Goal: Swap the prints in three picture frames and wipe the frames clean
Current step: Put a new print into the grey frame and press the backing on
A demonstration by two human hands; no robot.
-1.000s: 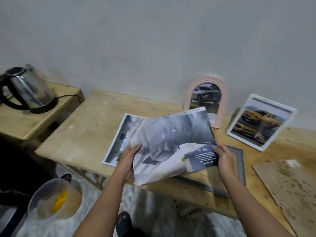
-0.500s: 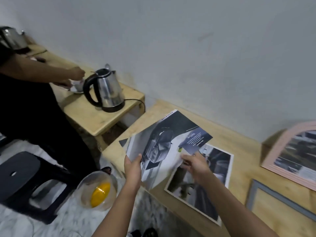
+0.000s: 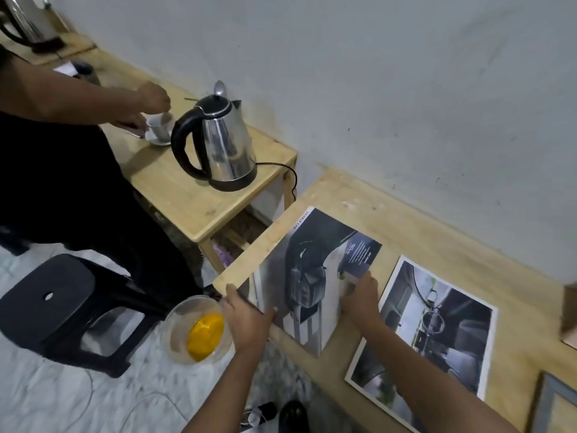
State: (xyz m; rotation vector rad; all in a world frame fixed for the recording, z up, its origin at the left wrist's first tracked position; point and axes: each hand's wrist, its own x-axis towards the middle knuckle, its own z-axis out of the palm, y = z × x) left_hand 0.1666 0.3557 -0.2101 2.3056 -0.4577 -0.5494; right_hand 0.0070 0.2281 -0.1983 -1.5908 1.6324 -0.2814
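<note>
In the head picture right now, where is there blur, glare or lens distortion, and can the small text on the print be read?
Head view: the wide lens bends the table edge and tilts the wall; the kettle shows bright reflections; the right border, near the frame corner, is smeared. The held print is fairly sharp, but its small text is unreadable.

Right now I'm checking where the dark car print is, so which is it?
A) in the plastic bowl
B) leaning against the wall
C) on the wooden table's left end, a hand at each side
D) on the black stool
C: the dark car print lies on the wooden table, with the left hand and right hand at its edges.
</note>
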